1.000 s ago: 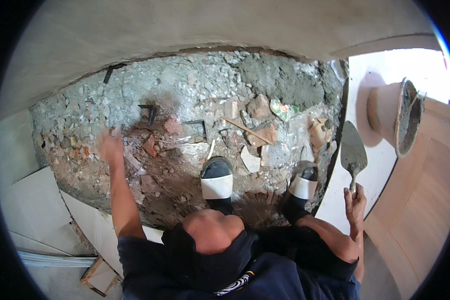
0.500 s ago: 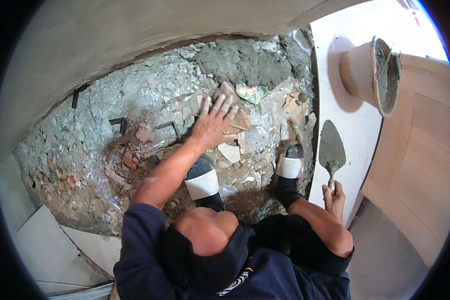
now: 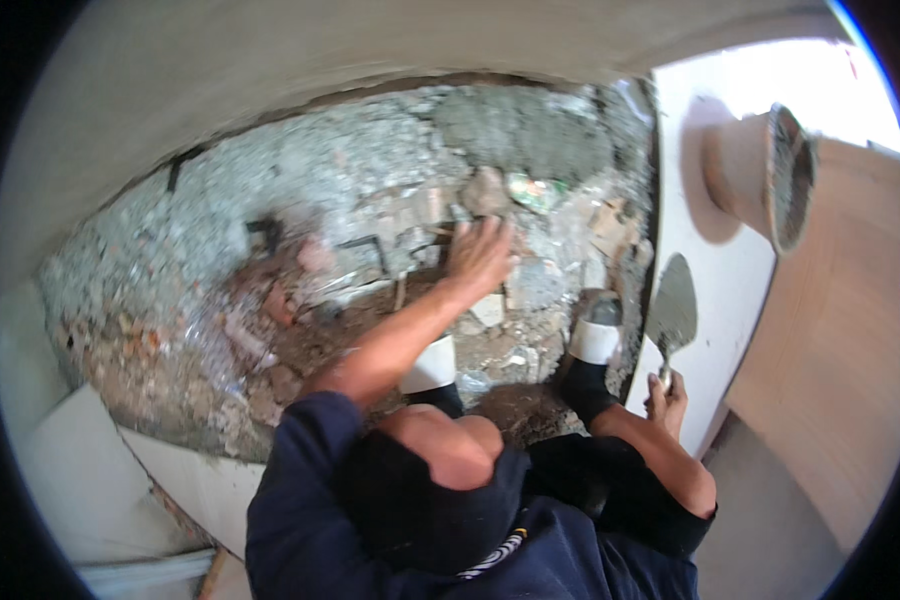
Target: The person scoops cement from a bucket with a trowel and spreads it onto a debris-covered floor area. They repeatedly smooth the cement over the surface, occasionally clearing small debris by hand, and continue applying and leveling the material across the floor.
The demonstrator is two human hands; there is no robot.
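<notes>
My left hand reaches into broken rubble, fingers apart and slightly bent over pieces near a pinkish stone and a green crumpled packet; the view there is blurred. My right hand grips the handle of a mortar-coated trowel, its blade pointing away from me beside the white board. A bucket with grey mortar inside sits on that board at the right. A patch of grey mortar lies along the far side of the rubble. My sandalled feet are among the debris.
A plastered wall runs along the far edge. A wooden panel is at the right. White tiles or boards lie at the lower left, with a stone-grey floor at the lower right.
My left hand has swung from the left rubble toward the middle, then slightly right, its fingers now more bent. My right hand still holds the trowel. The camera view has shifted.
</notes>
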